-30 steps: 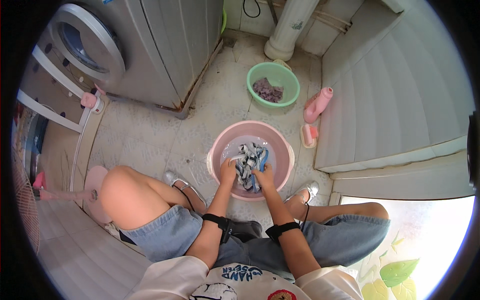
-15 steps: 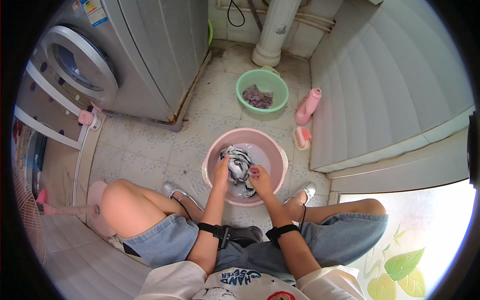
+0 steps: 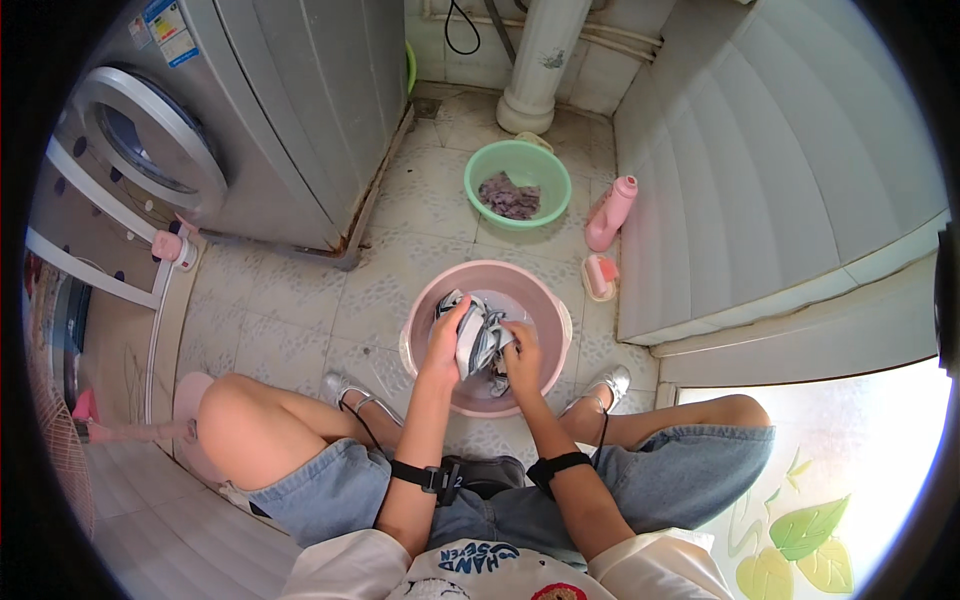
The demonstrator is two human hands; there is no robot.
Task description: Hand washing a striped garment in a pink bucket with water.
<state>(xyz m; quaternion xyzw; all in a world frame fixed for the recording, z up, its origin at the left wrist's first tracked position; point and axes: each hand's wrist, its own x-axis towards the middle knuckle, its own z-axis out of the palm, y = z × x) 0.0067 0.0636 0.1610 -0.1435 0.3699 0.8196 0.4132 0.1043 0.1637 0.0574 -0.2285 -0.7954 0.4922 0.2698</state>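
Between my knees on the floor stands a pink basin [image 3: 546,310] with cloudy water in it. Both hands are on a bunched black-and-white striped cloth [image 3: 476,338], which seems wet and is held over the basin. My left hand [image 3: 445,342] grips its left side with the thumb on top. My right hand [image 3: 523,362] has its fingers curled on the right side of the cloth. A lower end of the cloth hangs down into the basin. Whether it is a garment I cannot tell.
Beyond the basin is a green basin [image 3: 520,223] holding a purplish patterned cloth [image 3: 508,196]. A pink bottle [image 3: 611,214] and a soap dish [image 3: 600,279] stand by the right wall. A grey front-loading washing machine [image 3: 290,110] is at the left, a white pipe [image 3: 543,65] at the back.
My hands have lifted the striped cloth a little and drawn it nearer to me. More of it is gathered between them, and my right fingers have closed further on it.
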